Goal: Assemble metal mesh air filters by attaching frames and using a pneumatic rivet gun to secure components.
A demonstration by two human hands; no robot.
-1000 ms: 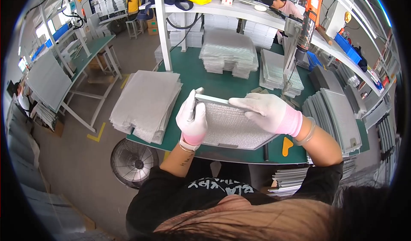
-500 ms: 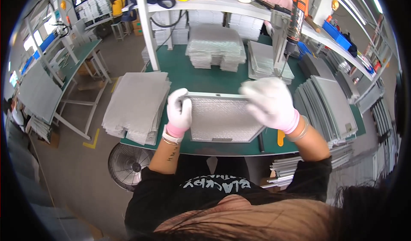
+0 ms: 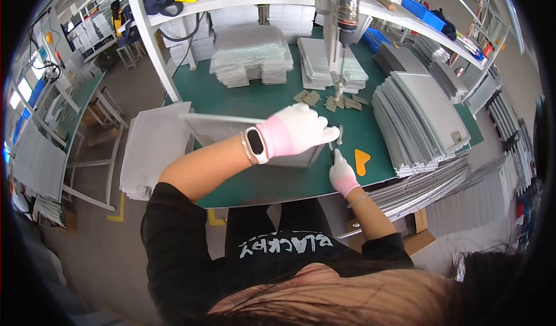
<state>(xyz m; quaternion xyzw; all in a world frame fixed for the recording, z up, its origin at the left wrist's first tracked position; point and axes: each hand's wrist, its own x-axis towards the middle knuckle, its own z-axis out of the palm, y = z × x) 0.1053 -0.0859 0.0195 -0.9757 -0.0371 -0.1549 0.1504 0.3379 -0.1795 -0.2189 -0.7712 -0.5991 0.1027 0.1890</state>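
Observation:
A silver-framed panel with a mesh-like face (image 3: 219,130) lies on the green table in front of me, partly hidden by my left forearm. My left hand (image 3: 296,130), in a white glove with a pink cuff, reaches across it; the fingers are closed near the panel's right end, and what they hold is too small to tell. Just below those fingertips, my gloved right hand (image 3: 342,174) grips a thin dark tool (image 3: 333,152), pointing up toward the left hand. Right of it lies an orange-yellow angled scraper-like piece (image 3: 362,161).
Small greyish plates (image 3: 341,102) lie scattered beneath a hanging power screwdriver (image 3: 348,19). Stacks of mesh sheets stand left (image 3: 153,146) and behind (image 3: 250,53). Framed panels (image 3: 417,117) lean in a row at right. A white post (image 3: 149,42) rises at the back left.
My left hand has let go of the panel's left side and crossed right. The right hand has come down to the dark tool and picked it up. The view has shifted right.

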